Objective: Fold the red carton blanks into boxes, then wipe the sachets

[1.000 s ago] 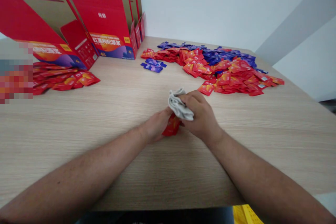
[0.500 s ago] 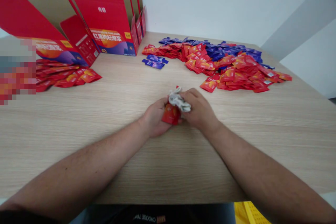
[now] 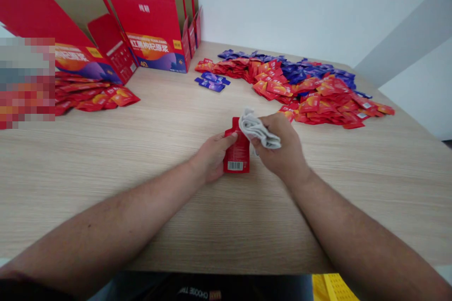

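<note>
A red foil sachet (image 3: 237,150) lies lengthwise on the wooden table in front of me, with a white barcode label at its near end. My left hand (image 3: 213,157) holds the sachet's left edge between fingers and thumb. My right hand (image 3: 282,148) grips a crumpled grey-white cloth (image 3: 257,129), which touches the sachet's upper right side. The cloth hides part of that side.
Red sachets (image 3: 318,91) and blue-purple sachets (image 3: 300,70) lie heaped at the back right. A few purple sachets (image 3: 211,82) and a red pile (image 3: 95,99) lie apart. Open red cartons (image 3: 148,14) stand at the back left. A yellow crate (image 3: 332,288) shows below the table edge.
The sachet has turned to lie lengthwise with its barcode showing. The cloth has moved right along it in my right hand. My head view has tilted slightly.
</note>
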Tool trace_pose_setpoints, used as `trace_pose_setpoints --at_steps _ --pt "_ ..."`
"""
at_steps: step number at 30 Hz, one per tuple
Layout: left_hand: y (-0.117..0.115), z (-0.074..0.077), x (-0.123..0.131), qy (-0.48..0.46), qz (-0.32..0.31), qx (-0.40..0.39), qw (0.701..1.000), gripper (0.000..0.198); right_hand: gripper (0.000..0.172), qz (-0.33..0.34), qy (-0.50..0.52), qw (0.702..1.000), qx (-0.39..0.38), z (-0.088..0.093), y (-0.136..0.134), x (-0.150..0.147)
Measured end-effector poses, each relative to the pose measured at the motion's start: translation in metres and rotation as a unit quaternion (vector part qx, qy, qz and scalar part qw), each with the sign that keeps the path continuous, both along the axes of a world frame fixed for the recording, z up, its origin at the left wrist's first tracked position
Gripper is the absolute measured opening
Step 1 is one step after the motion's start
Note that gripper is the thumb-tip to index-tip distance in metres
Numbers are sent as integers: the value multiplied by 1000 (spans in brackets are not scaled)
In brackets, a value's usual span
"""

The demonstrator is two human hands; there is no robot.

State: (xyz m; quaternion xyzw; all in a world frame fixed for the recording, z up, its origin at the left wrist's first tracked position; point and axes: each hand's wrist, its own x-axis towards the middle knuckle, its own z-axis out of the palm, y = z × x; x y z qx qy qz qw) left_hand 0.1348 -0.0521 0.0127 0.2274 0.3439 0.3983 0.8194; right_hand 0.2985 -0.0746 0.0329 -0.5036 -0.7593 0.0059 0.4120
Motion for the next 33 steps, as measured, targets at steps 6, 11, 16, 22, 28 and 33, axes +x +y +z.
trace_pose_setpoints --at_steps 6,11,16,22,28,33 --pt "5 0 -4 -84 -32 -87 992 38 21 164 -132 974 -87 -9 -8 -21" --pt "9 0 -6 -115 -44 -63 990 35 19 76 -90 990 -79 -12 -1 -14" --pt "10 7 -7 -102 -23 -87 991 34 18 164 -118 975 -91 -15 -2 -16" --pt "15 8 -12 -69 11 -85 994 35 18 196 -141 965 -101 -16 -1 -17" --pt "15 12 -15 -83 1 -60 995 39 17 154 -96 980 -82 -17 -4 -20" --pt "1 9 -11 -39 -107 -75 991 49 18 135 -91 985 -50 -16 1 -14"
